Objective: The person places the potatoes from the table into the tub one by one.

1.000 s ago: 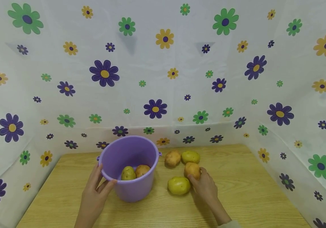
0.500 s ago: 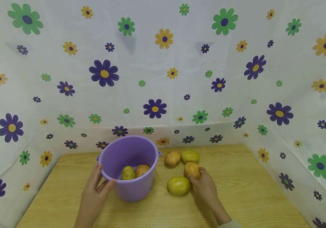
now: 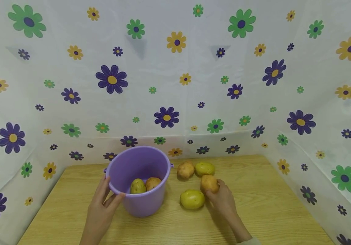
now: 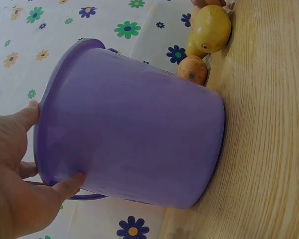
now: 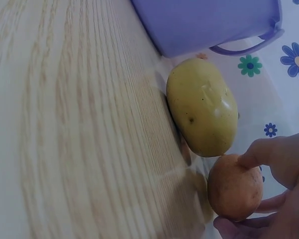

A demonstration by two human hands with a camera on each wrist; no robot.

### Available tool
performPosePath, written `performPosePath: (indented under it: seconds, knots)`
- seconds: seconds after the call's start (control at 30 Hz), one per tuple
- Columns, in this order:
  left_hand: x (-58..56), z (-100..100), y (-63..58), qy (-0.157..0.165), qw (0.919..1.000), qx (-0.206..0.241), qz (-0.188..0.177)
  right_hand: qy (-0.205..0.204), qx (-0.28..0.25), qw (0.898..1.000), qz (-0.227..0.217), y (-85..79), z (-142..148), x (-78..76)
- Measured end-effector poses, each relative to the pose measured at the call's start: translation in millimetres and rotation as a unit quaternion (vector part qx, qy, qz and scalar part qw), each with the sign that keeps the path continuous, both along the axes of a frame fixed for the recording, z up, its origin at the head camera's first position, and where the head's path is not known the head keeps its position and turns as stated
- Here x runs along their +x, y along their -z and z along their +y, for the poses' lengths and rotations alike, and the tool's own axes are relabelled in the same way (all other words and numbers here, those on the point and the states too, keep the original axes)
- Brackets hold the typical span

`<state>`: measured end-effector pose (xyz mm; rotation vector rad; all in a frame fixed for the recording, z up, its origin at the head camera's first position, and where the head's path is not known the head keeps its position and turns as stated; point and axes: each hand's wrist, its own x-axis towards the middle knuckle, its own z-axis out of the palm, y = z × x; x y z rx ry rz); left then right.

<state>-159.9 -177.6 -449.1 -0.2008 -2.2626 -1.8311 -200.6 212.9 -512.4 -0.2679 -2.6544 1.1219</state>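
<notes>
A purple bucket (image 3: 143,204) stands on the table, tilted a little in the head view. My left hand (image 3: 100,207) holds its rim at the near left side, thumb along the front and fingers round the left. Inside lie a yellow-green potato (image 3: 138,186) and a brown potato (image 3: 153,183). With thumb and fingers, my right hand (image 3: 222,200) pinches another brown potato (image 3: 209,184), also seen in the right wrist view (image 5: 235,188). Just left of that hand sits a yellow potato (image 3: 192,199).
Behind the held potato lie a brown potato (image 3: 186,170) and a yellow one (image 3: 205,168), side by side. The wooden table (image 3: 264,204) backs onto a white flowered cloth (image 3: 175,85), which also hangs at both sides.
My right hand has shifted slightly right with the brown potato, widening the space to the yellow one in front. My left hand and the bucket have stayed put.
</notes>
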Motion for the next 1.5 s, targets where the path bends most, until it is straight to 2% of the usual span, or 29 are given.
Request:
performPosePath:
  seconds: [0.3,1.03,1.3,1.5]
  knots:
    - [0.3,-1,-0.4,0.001,0.9999,0.003,-0.016,-0.015,-0.013,1.000,0.021,-3.9,4,3.7]
    - [-0.2,-1,0.8,0.001,0.9999,0.000,-0.010,-0.004,-0.002,0.999,0.036,-21.4,2,8.3]
    - [0.1,-2,0.5,0.003,0.9999,0.000,-0.014,-0.010,0.007,0.999,0.052,-33.2,1,8.6]
    - [-0.5,-2,0.1,0.004,0.9999,-0.001,-0.016,-0.020,0.001,0.999,0.050,-48.6,2,9.6]
